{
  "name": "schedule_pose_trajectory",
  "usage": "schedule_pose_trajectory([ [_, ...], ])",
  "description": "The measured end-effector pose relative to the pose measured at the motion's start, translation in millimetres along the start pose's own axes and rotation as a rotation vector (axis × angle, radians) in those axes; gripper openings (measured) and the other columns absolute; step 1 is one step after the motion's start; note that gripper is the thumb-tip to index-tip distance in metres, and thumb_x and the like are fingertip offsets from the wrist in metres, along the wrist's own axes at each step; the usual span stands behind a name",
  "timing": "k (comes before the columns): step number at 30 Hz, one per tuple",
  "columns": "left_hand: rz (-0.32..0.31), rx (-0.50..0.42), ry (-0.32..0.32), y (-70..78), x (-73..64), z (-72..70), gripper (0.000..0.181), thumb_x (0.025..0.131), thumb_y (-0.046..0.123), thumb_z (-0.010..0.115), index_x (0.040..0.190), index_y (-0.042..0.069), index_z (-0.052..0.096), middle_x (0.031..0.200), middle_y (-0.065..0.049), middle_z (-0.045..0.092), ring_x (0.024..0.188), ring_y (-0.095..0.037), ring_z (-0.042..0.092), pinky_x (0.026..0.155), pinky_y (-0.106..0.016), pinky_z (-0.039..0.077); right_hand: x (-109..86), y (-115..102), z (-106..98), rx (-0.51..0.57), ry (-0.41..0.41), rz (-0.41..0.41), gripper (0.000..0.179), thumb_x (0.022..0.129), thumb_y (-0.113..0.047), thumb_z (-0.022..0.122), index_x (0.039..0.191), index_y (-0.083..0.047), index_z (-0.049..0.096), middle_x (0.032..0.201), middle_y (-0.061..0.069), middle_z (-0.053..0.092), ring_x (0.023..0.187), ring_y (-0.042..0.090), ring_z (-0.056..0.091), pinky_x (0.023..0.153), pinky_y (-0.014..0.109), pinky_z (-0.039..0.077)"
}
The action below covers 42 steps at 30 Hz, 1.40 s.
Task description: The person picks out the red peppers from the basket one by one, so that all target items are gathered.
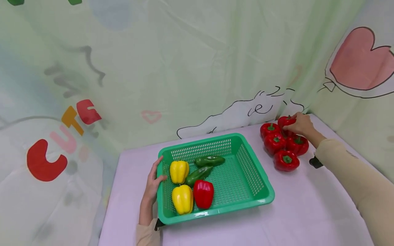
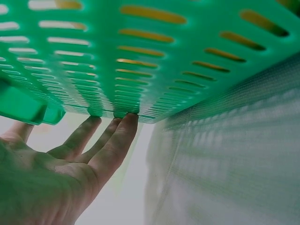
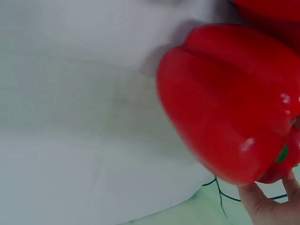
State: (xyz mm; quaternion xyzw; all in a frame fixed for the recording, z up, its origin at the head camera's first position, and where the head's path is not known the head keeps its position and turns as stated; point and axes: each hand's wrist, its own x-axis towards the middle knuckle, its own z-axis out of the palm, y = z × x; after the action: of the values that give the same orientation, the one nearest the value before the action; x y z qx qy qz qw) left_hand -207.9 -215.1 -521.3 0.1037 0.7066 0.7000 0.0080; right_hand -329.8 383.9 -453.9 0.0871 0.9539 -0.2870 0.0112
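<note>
My left hand (image 1: 151,186) grips the left rim of a green plastic basket (image 1: 255,160), thumb over the edge; in the left wrist view its fingers (image 2: 115,143) touch the slotted outer wall. Inside the basket's left half lie two yellow bell peppers (image 1: 182,199), two long green peppers (image 1: 199,175) and one red bell pepper (image 1: 203,194). On the right, my right hand (image 1: 303,124) pinches a red bell pepper (image 1: 284,121) at the back of a cluster. In the right wrist view, a nearer red bell pepper (image 3: 225,98) partly hides the held one (image 3: 291,154).
Several more red bell peppers, including a front one (image 1: 286,161), sit close together right of the basket. A pale cloth covers the table (image 1: 311,201). Printed curtains (image 1: 197,68) hang along the table's back and sides.
</note>
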Motion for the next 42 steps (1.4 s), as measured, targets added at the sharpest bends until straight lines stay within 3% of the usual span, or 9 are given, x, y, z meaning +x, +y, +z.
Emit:
schedule_pose_trajectory([
  [3,-0.007,-0.001,-0.005,1.2,1.9,0.0,0.073,0.087,-0.002,0.051,0.155,0.017,0.032,0.157,-0.013,0.03,0.128,-0.034,0.041,0.095,-0.04,0.047,-5.2,4,-2,-0.003,0.015,0.011,0.07,0.085,-0.026,0.072,0.123,0.019,0.034,0.114,0.038,0.042,0.103,0.051,0.043,0.074,0.053,0.053],
  [7,-0.026,-0.001,-0.01,1.5,2.0,-0.1,0.073,0.087,-0.001,0.051,0.155,0.018,0.032,0.157,-0.013,0.029,0.128,-0.035,0.041,0.097,-0.048,0.046,-10.2,7,-6,-0.018,0.025,0.055,0.067,0.089,-0.042,0.066,0.116,0.013,0.042,0.105,0.032,0.051,0.094,0.044,0.049,0.063,0.043,0.053],
  [11,-0.032,-0.012,-0.007,1.0,0.6,-0.6,0.072,0.088,-0.002,0.051,0.155,0.017,0.03,0.157,-0.015,0.029,0.128,-0.036,0.041,0.097,-0.047,0.046,-13.6,7,-10,-0.044,0.032,0.055,0.058,0.092,-0.043,0.059,0.109,0.011,0.048,0.093,0.027,0.058,0.084,0.039,0.052,0.058,0.038,0.049],
  [19,-0.027,-0.013,-0.014,0.5,0.6,-0.9,0.073,0.088,-0.002,0.051,0.155,0.018,0.03,0.158,-0.013,0.028,0.128,-0.035,0.04,0.094,-0.038,0.048,-20.8,7,-11,-0.021,0.073,0.12,0.079,0.091,-0.048,0.058,0.131,0.016,0.033,0.117,0.035,0.042,0.103,0.049,0.044,0.076,0.055,0.049],
  [29,-0.022,0.003,-0.015,0.0,-1.0,-0.3,0.074,0.087,-0.002,0.05,0.155,0.018,0.03,0.158,-0.013,0.026,0.129,-0.035,0.039,0.095,-0.035,0.046,-26.0,14,-15,0.002,0.011,0.07,0.071,0.094,-0.04,0.055,0.132,0.017,0.035,0.121,0.039,0.04,0.105,0.052,0.044,0.079,0.056,0.05],
  [33,-0.022,0.007,-0.013,0.5,-0.9,0.1,0.074,0.087,-0.002,0.05,0.155,0.018,0.03,0.158,-0.013,0.026,0.13,-0.034,0.038,0.098,-0.041,0.044,-25.2,16,-17,0.09,-0.03,0.067,0.074,0.095,-0.039,0.055,0.136,0.018,0.032,0.121,0.039,0.043,0.104,0.05,0.048,0.078,0.051,0.054],
  [36,-0.022,0.009,-0.009,1.0,-0.9,0.1,0.074,0.087,-0.002,0.05,0.155,0.018,0.03,0.158,-0.013,0.027,0.129,-0.034,0.039,0.098,-0.042,0.044,-24.4,17,-18,0.169,-0.039,0.062,0.074,0.096,-0.037,0.055,0.137,0.019,0.032,0.115,0.036,0.054,0.107,0.05,0.049,0.08,0.048,0.055],
  [40,-0.019,0.008,-0.007,1.2,-1.4,-0.2,0.073,0.088,-0.002,0.049,0.156,0.017,0.029,0.158,-0.014,0.026,0.129,-0.034,0.039,0.096,-0.038,0.046,-24.0,16,-16,0.232,-0.064,0.054,0.071,0.097,-0.034,0.053,0.138,0.019,0.032,0.097,0.025,0.066,0.113,0.049,0.049,0.089,0.052,0.051],
  [42,-0.016,0.003,-0.012,0.8,-1.1,-0.1,0.073,0.088,-0.002,0.049,0.156,0.016,0.028,0.158,-0.015,0.026,0.129,-0.035,0.039,0.095,-0.036,0.046,-24.4,15,-16,0.236,-0.074,0.058,0.07,0.098,-0.035,0.051,0.139,0.019,0.031,0.1,0.026,0.065,0.115,0.049,0.046,0.093,0.055,0.047],
])
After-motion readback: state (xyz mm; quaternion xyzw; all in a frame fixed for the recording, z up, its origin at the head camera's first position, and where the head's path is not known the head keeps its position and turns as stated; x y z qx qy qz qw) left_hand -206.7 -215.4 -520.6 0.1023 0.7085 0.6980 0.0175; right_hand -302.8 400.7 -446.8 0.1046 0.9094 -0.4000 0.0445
